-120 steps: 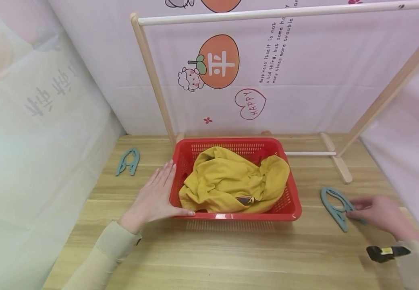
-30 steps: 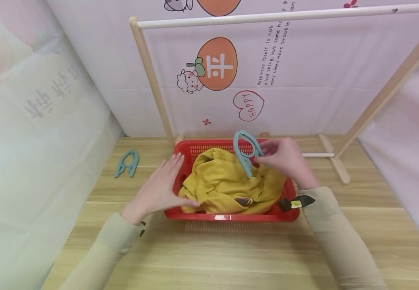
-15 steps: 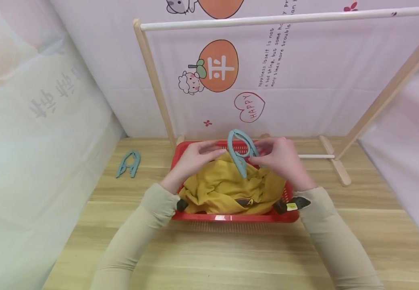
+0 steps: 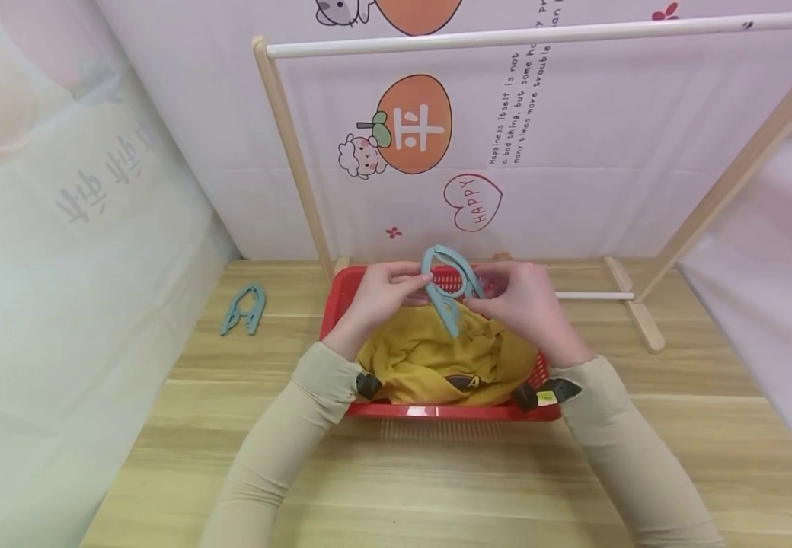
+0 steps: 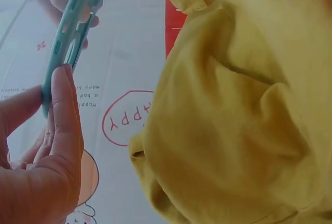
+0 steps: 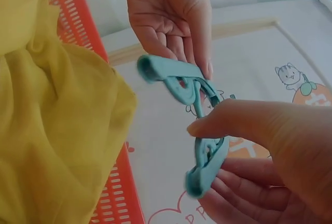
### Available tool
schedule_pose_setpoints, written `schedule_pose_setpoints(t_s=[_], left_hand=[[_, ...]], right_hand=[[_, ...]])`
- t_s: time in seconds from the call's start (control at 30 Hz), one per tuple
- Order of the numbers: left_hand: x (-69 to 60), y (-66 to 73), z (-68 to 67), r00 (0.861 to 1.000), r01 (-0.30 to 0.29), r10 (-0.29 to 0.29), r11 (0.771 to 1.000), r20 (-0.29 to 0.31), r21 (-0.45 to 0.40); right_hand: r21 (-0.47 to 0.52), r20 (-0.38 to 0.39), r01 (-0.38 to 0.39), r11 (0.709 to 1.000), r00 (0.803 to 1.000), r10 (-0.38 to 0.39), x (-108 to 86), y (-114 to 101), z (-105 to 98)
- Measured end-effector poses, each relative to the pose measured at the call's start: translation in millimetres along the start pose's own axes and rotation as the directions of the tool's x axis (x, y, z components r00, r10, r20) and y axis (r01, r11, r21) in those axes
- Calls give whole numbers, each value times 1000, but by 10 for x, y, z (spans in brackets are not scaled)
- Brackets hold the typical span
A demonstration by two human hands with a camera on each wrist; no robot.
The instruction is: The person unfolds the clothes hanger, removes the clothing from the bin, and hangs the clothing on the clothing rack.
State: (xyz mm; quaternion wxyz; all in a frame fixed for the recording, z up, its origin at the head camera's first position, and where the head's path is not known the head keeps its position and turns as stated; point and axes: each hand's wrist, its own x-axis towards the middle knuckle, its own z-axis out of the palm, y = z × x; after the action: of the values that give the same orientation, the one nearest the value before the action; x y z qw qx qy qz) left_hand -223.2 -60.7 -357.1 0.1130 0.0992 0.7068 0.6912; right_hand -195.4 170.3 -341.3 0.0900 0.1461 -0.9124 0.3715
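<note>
Both hands held one pale teal, folding plastic clothes hanger (image 4: 445, 310) between them, raised above a red, slotted plastic basket (image 4: 485, 412) on a light wood-grain tabletop (image 4: 382, 487). The left hand (image 4: 384, 293) pinched one arm of the hanger between thumb and fingers, the gap between them only as wide as the plastic. The right hand (image 4: 522, 301) gripped the other arm, its thumb laid on the near side and its fingers behind. Both forearms, in beige fabric sleeves (image 4: 282, 449), reached forward from the near edge and angled inward, so that the hands faced each other with the hanger tilted between them. Below, a crumpled mustard-yellow cloth garment (image 4: 410, 358) filled much of the basket. The head view alone showed a second teal folding plastic hanger (image 4: 257, 308) lying on the tabletop, left of the basket, and a rack with pale wooden posts and a white rod (image 4: 506, 36) standing behind. The left wrist view caught the held hanger nearly edge-on, revealing slots along its rim and fingertips on both faces. The right wrist view showed its inner curved pieces, with the right thumb pressed against one, a contact unclear from above.
</note>
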Motion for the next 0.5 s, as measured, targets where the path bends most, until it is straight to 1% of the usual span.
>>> schedule_pose_setpoints(t_s=[0.07, 0.13, 0.23, 0.3, 0.33, 0.4, 0.5], left_hand=[[1, -8, -21, 1000, 7, -7, 1000, -15, -23], [-1, -7, -51, 999, 13, -14, 999, -30, -49], [1, -1, -100, 999, 24, -28, 995, -38, -96], [3, 1, -124, 999, 34, -38, 993, -33, -117], [5, 0, -132, 999, 38, -42, 991, -28, -126], [8, -5, -139, 998, 47, -51, 990, -27, -130], [19, -27, -137, 997, 57, -62, 992, -37, -109]], right_hand=[[30, -9, 30, 999, 1000, -29, -14, -3, -4], [57, -34, 73, 996, 997, -71, -30, 5, -15], [69, -82, 166, 984, 984, -160, -53, 41, -44], [39, -106, 238, 970, 967, -233, -59, 73, -58], [23, -107, 275, 961, 957, -271, -62, 87, -61], [10, -89, 347, 938, 934, -345, -73, 103, -57], [-15, -51, 452, 892, 890, -452, -93, 103, -23]])
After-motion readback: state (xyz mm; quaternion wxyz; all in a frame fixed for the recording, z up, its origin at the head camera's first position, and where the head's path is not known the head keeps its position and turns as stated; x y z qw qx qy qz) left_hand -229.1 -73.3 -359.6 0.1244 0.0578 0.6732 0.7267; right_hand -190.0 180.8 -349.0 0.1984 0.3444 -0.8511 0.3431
